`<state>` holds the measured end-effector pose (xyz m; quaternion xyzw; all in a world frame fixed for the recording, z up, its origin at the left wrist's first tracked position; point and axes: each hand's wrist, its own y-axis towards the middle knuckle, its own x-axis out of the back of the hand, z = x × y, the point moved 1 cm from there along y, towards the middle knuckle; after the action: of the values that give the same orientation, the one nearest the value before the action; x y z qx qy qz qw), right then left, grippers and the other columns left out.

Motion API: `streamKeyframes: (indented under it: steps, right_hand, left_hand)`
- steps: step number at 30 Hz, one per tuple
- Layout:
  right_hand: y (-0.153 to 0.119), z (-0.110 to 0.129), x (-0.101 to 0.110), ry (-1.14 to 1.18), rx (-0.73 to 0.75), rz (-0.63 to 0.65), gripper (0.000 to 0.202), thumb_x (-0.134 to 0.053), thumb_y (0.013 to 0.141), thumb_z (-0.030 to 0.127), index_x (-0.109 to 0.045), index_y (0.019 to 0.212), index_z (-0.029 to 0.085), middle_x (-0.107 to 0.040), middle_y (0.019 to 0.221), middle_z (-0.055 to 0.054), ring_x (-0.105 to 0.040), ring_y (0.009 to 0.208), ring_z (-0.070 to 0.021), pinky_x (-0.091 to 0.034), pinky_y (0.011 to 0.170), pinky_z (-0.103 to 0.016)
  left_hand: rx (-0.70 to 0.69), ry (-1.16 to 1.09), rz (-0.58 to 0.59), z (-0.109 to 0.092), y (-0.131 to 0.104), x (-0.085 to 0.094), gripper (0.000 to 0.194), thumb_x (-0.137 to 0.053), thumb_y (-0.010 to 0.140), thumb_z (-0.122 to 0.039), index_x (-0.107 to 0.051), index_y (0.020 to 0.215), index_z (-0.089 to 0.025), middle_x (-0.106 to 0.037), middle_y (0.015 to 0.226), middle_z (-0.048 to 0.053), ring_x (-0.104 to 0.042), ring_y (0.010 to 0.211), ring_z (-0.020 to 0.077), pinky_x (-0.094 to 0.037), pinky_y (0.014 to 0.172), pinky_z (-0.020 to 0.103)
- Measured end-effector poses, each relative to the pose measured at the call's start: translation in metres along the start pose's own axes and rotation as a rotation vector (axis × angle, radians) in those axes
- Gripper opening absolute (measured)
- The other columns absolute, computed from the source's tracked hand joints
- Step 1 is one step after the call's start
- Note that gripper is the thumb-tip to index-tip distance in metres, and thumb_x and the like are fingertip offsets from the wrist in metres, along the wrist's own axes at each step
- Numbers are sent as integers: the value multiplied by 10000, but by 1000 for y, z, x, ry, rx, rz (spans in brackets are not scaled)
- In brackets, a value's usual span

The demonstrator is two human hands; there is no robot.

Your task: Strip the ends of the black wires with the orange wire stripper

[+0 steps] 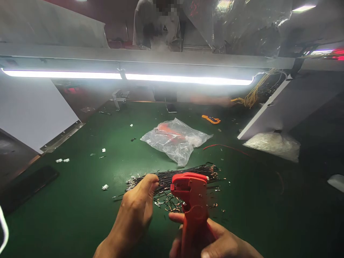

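Observation:
My right hand [221,240] is wrapped around the handle of a red wire stripper [197,208]. The tool stands upright, its jaw end pointing left, and one finger stretches out in front of the handle. Just left of the jaws, my left hand [138,200] is closed in a pinch on a thin black wire [117,196], whose end sticks out on the left side; the fingertips are mostly hidden. Behind both hands lies a bundle of black wires [185,175] with metal terminals at the left ends. Small cut scraps [172,204] are scattered between the hands.
A clear plastic bag [177,141] with something orange inside lies behind the bundle. Orange-handled pliers [211,119] and a red wire [225,146] are farther right. A dark phone-like slab [29,188] sits left. Slanted white panels flank the green table; a lit tube [188,79] spans above.

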<state>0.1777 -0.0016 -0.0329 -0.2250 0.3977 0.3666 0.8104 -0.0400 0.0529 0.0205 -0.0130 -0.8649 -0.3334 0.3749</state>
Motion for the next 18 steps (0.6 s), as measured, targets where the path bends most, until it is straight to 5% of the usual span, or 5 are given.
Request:
streamKeyframes:
  steps: [6,12,18]
  right_hand:
    - [-11,4,5,13,-25,-77,796,-729,655,173,-586,1438,173,-835,1048,-122,-744,949,-234,-470,900,-357]
    - [-21,-16,31,-12,63,-120,831,-784,632,249,-576,1430,150,-835,1028,-124,-752,919,-269,-484,864,-377]
    - [-22,-14,32,11,149,5,728,-773,771,260,-556,1461,174,-818,1139,-148,-760,1015,-205,-481,898,-316]
  left_hand:
    - [55,-77,3,5,-13,-5,269,-408,1037,-118,-576,1205,-244,-680,981,11,-683,846,107,-533,770,193]
    - [148,29,-92,15,-24,-1,163,-494,1029,-173,-633,1068,-250,-703,831,-44,-658,658,93,-505,663,186]
    - [-26,49,-134,4,-22,2,162,-530,997,-105,-619,1094,-199,-656,847,-4,-621,738,113,-480,701,217]
